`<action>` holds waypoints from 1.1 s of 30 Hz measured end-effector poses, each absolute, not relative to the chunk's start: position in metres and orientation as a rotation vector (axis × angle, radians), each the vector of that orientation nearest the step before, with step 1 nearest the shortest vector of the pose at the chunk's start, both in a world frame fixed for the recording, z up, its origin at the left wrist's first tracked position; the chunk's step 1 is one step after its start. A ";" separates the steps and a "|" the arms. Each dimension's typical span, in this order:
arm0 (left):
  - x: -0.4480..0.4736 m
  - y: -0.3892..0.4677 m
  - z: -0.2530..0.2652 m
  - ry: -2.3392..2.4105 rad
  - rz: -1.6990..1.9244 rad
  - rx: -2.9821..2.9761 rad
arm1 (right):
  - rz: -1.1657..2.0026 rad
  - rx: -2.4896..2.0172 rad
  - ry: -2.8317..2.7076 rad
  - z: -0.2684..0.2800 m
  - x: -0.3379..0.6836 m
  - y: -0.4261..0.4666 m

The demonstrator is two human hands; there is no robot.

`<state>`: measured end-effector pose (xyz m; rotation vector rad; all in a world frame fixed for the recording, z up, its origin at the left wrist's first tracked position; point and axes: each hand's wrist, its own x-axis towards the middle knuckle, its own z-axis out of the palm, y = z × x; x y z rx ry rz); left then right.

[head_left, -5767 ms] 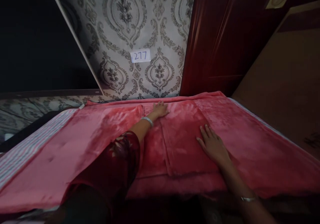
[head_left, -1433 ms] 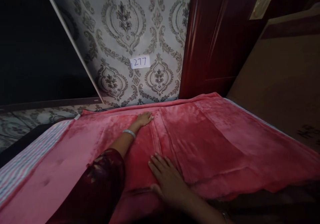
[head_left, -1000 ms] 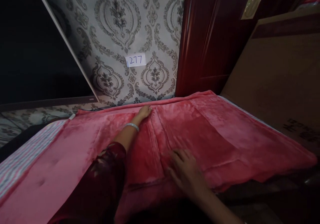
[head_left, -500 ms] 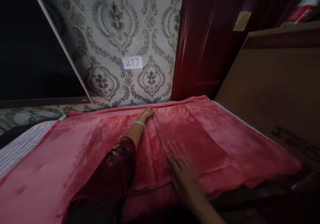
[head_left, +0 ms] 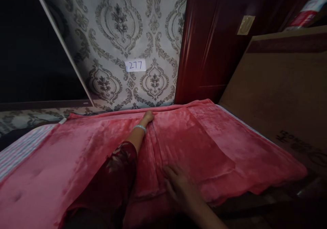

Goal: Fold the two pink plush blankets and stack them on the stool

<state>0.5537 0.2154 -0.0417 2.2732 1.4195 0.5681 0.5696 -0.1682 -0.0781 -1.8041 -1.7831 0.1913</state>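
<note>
A pinkish-red plush cloth [head_left: 194,144] lies spread in front of me, with darker panels that meet in lengthwise folds near the middle. My left hand [head_left: 148,116], below a pale bracelet [head_left: 140,128], is closed on the far end of these folds, close to the wall. Nearer to me, my right hand [head_left: 178,183] has its fingers curled onto the same folds by the near edge. Its fingertips press into the plush and are partly hidden in shadow. Whether the cloth is one piece or several layers, I cannot tell.
Striped fabric [head_left: 28,144] shows under the cloth at left. A dark screen [head_left: 38,52] stands at upper left, and a paper marked 277 [head_left: 135,65] is on the patterned wall. At right are a large cardboard box [head_left: 278,82] and a dark red wooden panel [head_left: 204,45].
Both hands have shifted slightly left, and the middle folds have moved left with them. The right hand's fingers have curled in more on the cloth.
</note>
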 end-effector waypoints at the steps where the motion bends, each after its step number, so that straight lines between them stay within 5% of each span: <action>1: 0.552 0.213 -0.041 1.423 0.555 2.298 | 0.241 -1.812 -1.778 -0.074 0.572 -0.169; 7: 0.560 0.186 -0.032 1.246 0.545 2.568 | 0.090 -1.865 -1.819 -0.049 0.601 -0.161; 15: 0.558 0.152 -0.065 1.109 0.151 2.691 | 0.292 -1.956 -2.061 -0.077 0.591 -0.150; 23: 0.553 0.159 -0.017 1.011 0.207 2.701 | 0.313 -2.003 -2.089 -0.068 0.596 -0.151; 33: 0.480 0.138 -0.035 1.391 0.256 2.601 | 0.269 -1.608 -2.254 -0.070 0.545 -0.157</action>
